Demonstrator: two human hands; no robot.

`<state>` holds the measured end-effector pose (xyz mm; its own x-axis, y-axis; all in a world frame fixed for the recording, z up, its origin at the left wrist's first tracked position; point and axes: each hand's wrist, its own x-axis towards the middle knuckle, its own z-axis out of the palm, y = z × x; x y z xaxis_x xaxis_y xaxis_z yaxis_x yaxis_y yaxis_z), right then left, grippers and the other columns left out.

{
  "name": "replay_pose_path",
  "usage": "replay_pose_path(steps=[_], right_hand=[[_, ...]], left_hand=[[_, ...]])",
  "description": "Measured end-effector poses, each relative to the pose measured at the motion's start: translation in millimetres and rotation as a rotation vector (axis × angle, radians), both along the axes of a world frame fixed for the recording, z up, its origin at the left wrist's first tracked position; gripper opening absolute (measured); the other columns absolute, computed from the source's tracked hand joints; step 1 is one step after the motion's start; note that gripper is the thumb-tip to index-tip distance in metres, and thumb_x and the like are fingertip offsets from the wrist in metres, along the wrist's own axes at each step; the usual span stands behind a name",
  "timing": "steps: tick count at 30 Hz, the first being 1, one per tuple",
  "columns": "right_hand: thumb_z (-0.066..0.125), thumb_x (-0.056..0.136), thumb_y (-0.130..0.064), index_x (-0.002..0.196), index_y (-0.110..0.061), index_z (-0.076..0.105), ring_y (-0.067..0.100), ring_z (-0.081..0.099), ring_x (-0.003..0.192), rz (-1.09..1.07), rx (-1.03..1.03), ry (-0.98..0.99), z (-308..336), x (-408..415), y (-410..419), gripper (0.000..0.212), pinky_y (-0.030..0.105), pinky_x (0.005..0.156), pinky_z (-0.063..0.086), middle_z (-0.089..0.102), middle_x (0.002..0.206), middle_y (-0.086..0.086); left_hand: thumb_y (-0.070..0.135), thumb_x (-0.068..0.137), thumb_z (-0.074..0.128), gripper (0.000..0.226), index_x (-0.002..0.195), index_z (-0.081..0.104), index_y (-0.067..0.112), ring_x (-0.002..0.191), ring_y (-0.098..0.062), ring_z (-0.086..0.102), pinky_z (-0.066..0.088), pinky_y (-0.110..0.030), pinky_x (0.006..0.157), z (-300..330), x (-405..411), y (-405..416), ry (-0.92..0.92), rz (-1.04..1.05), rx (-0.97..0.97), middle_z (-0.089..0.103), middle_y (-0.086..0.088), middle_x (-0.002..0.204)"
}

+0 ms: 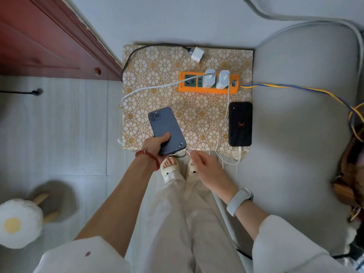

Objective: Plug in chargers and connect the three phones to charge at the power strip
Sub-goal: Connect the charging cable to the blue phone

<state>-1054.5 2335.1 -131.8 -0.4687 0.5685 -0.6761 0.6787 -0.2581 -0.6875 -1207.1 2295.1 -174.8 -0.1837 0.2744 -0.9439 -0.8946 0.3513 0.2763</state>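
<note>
Blue-grey smartphone (166, 131), back up, triple lens at far end, gripped in left hand (155, 144), thumb curled over its back, held above near edge of floral-patterned gold-and-white mat (157, 75). Right hand (204, 166) pinches white cable connector (188, 151) between fingertips, tip just beside the phone's near bottom edge; whether seated in the port, cannot tell. Beyond the grip, orange power strip (208, 83) carries two white chargers (215, 78). Right of the grip, black phone with red spider mark (240, 124) lies flat, white cable at its near end. Far off, loose white charger cube (197, 54) with black cable.
</note>
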Motion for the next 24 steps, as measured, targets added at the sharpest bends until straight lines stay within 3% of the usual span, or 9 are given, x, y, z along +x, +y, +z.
replay_pose_path(steps=[4, 7, 11, 16, 19, 22, 24], right_hand=[[0.050, 0.091, -0.023, 0.078, -0.012, 0.066, 0.001, 0.043, 0.052, 0.005, 0.086, 0.001, 5, -3, 0, 0.024, 0.024, 0.063, 0.033, 0.046, 0.048, -0.014], [0.052, 0.089, -0.023, 0.079, -0.013, 0.066, -0.003, 0.046, 0.049, 0.008, 0.113, 0.027, 10, -6, 0, 0.020, 0.017, 0.054, 0.029, 0.052, 0.045, -0.023], [0.053, 0.088, -0.022, 0.064, -0.021, 0.057, 0.004, 0.040, 0.046, -0.040, 0.129, 0.044, 16, -9, 1, 0.025, 0.023, 0.054, 0.029, 0.050, 0.043, -0.020], [0.054, 0.087, -0.022, 0.071, -0.010, 0.063, 0.004, 0.040, 0.048, -0.046, 0.114, 0.048, 22, -9, 1, 0.022, 0.024, 0.056, 0.031, 0.050, 0.044, -0.015], [0.054, 0.087, -0.019, 0.074, 0.001, 0.062, 0.013, 0.039, 0.052, -0.079, 0.129, 0.044, 24, -10, 2, 0.025, 0.032, 0.059, 0.033, 0.044, 0.048, -0.004], [0.053, 0.087, -0.020, 0.076, 0.002, 0.062, 0.035, 0.051, 0.063, -0.091, 0.134, 0.039, 26, -10, 5, 0.026, 0.038, 0.062, 0.039, 0.051, 0.055, 0.007], [0.052, 0.087, -0.021, 0.077, 0.001, 0.063, 0.031, 0.050, 0.062, -0.078, 0.129, 0.046, 27, -8, 5, 0.026, 0.035, 0.062, 0.038, 0.050, 0.053, 0.005]], left_hand=[[0.005, 0.087, 0.053, 0.004, 0.087, 0.056, 0.005, 0.073, -0.019, 0.065, 0.058, -0.026, 0.056, 12, 8, 3, -0.037, 0.142, 0.082, 0.063, -0.008, 0.088], [0.009, 0.085, 0.057, 0.012, 0.096, 0.057, 0.004, 0.069, -0.017, 0.067, 0.057, -0.026, 0.061, 19, 10, 5, 0.022, 0.146, 0.103, 0.064, -0.006, 0.089], [0.005, 0.085, 0.055, 0.027, 0.112, 0.050, 0.002, 0.082, -0.022, 0.063, 0.060, -0.029, 0.060, 29, 12, 9, 0.064, 0.189, 0.161, 0.063, -0.008, 0.096], [0.003, 0.085, 0.054, 0.027, 0.112, 0.050, 0.001, 0.080, -0.023, 0.063, 0.058, -0.027, 0.054, 37, 16, 12, 0.084, 0.211, 0.182, 0.063, -0.008, 0.095], [0.003, 0.085, 0.054, 0.025, 0.110, 0.051, 0.001, 0.081, -0.023, 0.064, 0.060, -0.030, 0.059, 40, 19, 11, 0.090, 0.185, 0.198, 0.063, -0.008, 0.095], [0.004, 0.085, 0.054, 0.022, 0.107, 0.051, 0.004, 0.080, -0.022, 0.064, 0.060, -0.030, 0.059, 41, 21, 11, 0.087, 0.192, 0.198, 0.064, -0.008, 0.094], [0.003, 0.086, 0.054, 0.020, 0.106, 0.052, 0.004, 0.080, -0.022, 0.064, 0.059, -0.028, 0.055, 40, 21, 11, 0.080, 0.229, 0.195, 0.063, -0.008, 0.094]])
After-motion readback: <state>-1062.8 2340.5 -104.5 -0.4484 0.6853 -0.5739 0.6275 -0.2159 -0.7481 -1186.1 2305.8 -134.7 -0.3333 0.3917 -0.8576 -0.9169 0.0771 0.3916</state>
